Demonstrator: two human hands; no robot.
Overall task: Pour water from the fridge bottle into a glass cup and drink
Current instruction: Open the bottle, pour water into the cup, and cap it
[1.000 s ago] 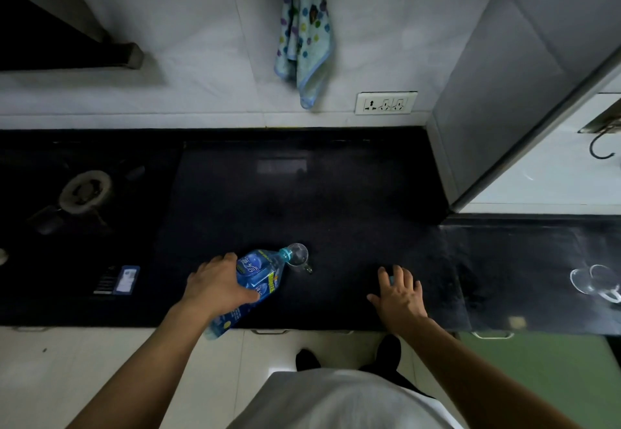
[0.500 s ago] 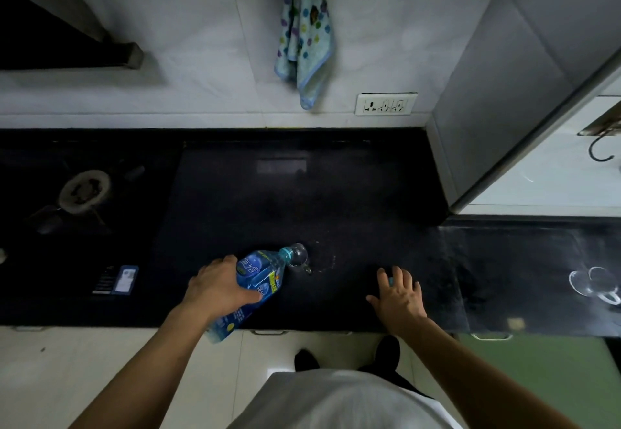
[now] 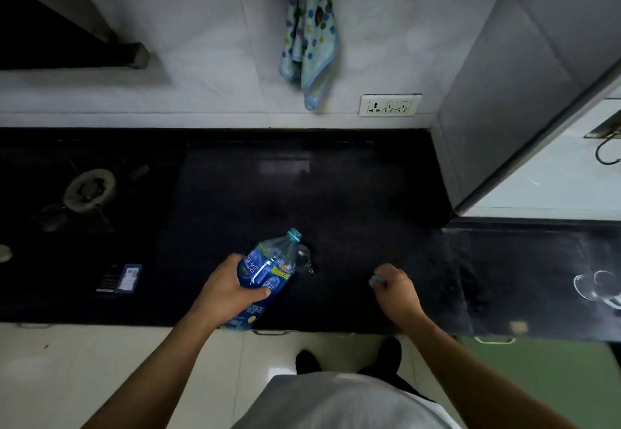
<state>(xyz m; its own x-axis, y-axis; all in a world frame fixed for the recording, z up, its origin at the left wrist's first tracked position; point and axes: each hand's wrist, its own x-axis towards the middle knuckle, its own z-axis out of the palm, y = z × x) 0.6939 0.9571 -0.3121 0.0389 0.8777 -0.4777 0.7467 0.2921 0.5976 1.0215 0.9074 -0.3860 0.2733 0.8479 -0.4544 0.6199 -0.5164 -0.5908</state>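
Black counter (image 3: 336,200) carries a small glass cup (image 3: 304,257). The left hand (image 3: 228,289) grips the blue-labelled bottle (image 3: 268,267), fingers wrapped round its body. The neck tilts toward 1 o'clock, its mouth just beside the cup at 11 o'clock. The right hand (image 3: 396,290), at the cup's 3 o'clock, has its fingers curled, pinching a teal piece (image 3: 376,279).
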